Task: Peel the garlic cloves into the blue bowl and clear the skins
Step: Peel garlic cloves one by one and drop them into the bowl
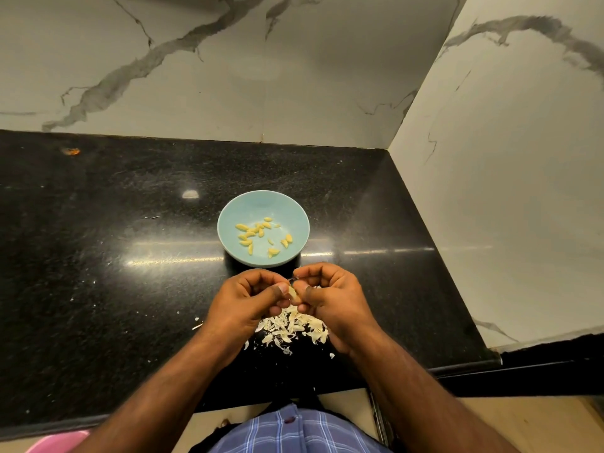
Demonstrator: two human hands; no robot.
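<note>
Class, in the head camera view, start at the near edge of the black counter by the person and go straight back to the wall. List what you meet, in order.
Pile of garlic skins → the two hands working a garlic clove → blue bowl holding peeled cloves → bare black counter → marble wall.

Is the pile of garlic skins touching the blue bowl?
Apart. The head view shows the garlic skins lying on the counter under the hands, with bare black counter between them and the blue bowl.

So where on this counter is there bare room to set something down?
Bare black counter lies left of the blue bowl and right of it toward the side wall. It's crowded below the bowl: both hands, left hand and right hand, work over the skin pile.
</note>
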